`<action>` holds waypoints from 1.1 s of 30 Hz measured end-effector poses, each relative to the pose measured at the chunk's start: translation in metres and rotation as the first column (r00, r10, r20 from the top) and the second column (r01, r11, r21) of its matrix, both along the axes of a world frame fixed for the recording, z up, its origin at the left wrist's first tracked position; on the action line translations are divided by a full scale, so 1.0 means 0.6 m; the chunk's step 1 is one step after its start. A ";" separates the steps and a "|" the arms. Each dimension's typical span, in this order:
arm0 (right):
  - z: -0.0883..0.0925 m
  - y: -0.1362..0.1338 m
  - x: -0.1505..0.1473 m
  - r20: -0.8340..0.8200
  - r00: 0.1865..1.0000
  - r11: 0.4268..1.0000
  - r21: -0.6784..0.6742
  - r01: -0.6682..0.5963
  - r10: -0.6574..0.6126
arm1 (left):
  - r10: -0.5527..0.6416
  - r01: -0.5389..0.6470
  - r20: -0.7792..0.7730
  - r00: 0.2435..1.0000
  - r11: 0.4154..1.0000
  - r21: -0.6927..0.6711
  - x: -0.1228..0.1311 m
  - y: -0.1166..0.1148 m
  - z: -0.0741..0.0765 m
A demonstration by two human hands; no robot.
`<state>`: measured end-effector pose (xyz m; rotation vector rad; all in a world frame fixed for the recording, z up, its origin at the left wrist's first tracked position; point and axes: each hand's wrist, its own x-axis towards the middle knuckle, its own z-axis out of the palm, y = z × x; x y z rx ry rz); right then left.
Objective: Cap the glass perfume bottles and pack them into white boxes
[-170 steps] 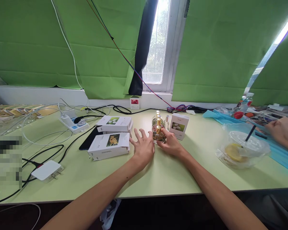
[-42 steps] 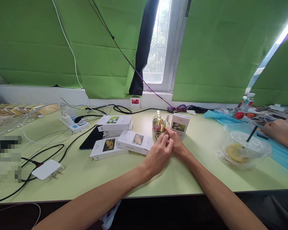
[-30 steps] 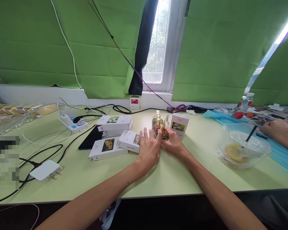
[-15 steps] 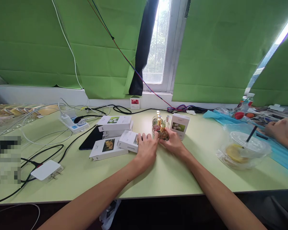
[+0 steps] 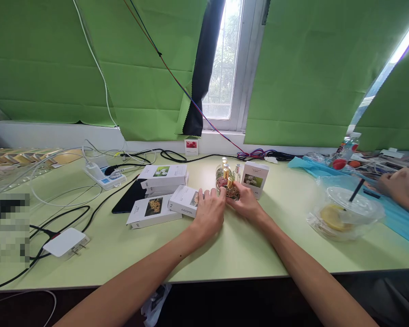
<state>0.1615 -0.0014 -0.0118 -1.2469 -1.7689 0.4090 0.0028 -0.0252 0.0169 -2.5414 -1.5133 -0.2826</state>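
My left hand [image 5: 209,213] rests palm down at the table's middle. Its fingers are apart: the outer ones lie beside the right end of a small white box [image 5: 182,202], and the forefinger reaches toward the bottles. Thumb and fingers of my right hand [image 5: 248,202] close on the front perfume bottle [image 5: 232,193], a clear glass one with a gold neck and dried plant matter inside. Right behind it stand other perfume bottles [image 5: 221,171] with gold tops. A white box [image 5: 256,178] with a flower picture stands upright just right of them.
Flat white boxes [image 5: 153,206] lie left, partly over a dark tablet-like slab [image 5: 126,200]. A power strip [image 5: 105,177], cables and a white charger [image 5: 67,242] are farther left. At right are a bagged lidded cup [image 5: 341,213], a blue sheet [image 5: 395,218] and another person's hand [image 5: 400,184].
My left hand has shifted slightly right, showing more of the small box's picture. My right hand stays at the front bottle, almost unmoved.
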 end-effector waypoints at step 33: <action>0.002 -0.003 0.007 -0.018 0.997 0.997 -0.016 -0.070 0.069 | -0.347 0.299 0.489 0.801 0.938 0.176 0.008 -0.017 0.006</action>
